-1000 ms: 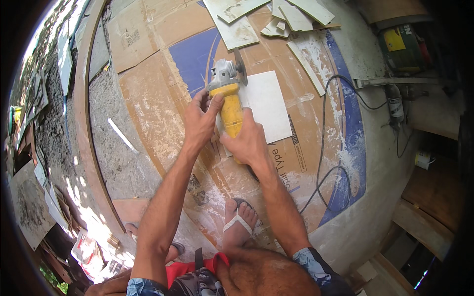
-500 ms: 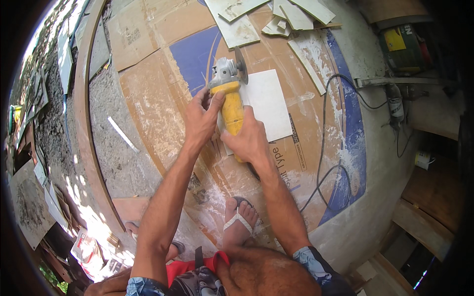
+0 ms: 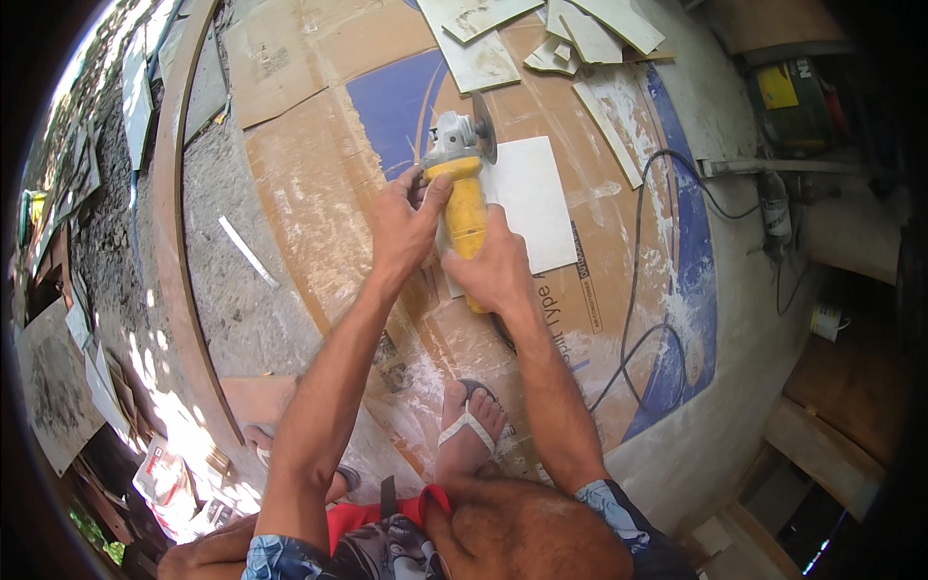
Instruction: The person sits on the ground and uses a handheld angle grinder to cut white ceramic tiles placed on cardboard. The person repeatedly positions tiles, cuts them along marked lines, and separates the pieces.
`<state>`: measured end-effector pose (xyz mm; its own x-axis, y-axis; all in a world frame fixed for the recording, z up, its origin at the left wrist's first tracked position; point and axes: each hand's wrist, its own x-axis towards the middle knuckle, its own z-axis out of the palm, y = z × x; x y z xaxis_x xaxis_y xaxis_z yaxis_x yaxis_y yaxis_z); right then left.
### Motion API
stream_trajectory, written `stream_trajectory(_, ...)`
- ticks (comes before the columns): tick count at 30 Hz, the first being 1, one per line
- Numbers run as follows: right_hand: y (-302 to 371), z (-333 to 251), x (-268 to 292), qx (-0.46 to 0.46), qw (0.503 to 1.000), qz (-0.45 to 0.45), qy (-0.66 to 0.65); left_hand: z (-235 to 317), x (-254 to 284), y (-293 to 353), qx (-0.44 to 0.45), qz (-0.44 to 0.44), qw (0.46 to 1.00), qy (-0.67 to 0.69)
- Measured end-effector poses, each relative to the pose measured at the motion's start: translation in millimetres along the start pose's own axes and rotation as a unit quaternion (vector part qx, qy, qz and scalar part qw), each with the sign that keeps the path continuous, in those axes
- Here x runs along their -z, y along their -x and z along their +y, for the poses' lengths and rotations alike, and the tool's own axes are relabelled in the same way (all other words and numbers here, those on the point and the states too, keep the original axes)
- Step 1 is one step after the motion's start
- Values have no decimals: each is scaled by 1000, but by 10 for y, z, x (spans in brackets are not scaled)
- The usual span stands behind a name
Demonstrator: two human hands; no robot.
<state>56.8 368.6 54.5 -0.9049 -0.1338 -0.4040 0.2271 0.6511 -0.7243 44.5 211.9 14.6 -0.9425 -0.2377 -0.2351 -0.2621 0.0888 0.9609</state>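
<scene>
A yellow angle grinder (image 3: pixel 466 208) with a grey metal head and a thin dark disc (image 3: pixel 485 126) is held over the floor, its head pointing away from me. My left hand (image 3: pixel 404 224) grips it near the grey head, thumb on the yellow body. Further back, my right hand (image 3: pixel 495 266) is wrapped round the grinder's body. Beneath and to the right of the tool lies a white rectangular tile (image 3: pixel 534 208), partly hidden by the grinder and my right hand. The disc stands upright by the tile's far left corner; whether they touch, I cannot tell.
Dusty cardboard sheets (image 3: pixel 290 184) cover the floor. Broken tile pieces (image 3: pixel 590 34) lie at the far side, with a narrow strip (image 3: pixel 607 133) closer. A dark cord (image 3: pixel 633 261) loops on the right. A long wooden edge (image 3: pixel 174 193) runs along the left. My sandalled foot (image 3: pixel 469 425) is near.
The view has shifted slightly, moving most of the scene a little to the right. Both hands keep the same hold on the grinder, which stays beside the tile.
</scene>
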Motion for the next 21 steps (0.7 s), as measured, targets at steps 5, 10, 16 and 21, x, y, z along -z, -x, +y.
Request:
stream_trajectory(5, 4, 29, -22, -2, 1000, 10, 6, -7, 0, 10, 2, 3, 1000, 4)
stream_trajectory(10, 20, 12, 2, -8, 1000, 1, 7, 16, 11, 39, 11, 7, 999, -38)
stream_trajectory(16, 39, 7, 14, -6, 1000, 1, 9, 64, 9, 55, 17, -2, 999, -39)
stream_trajectory(21, 32, 54, -3, 0, 1000, -6, 14, 53, 17, 48, 9, -5, 999, -41)
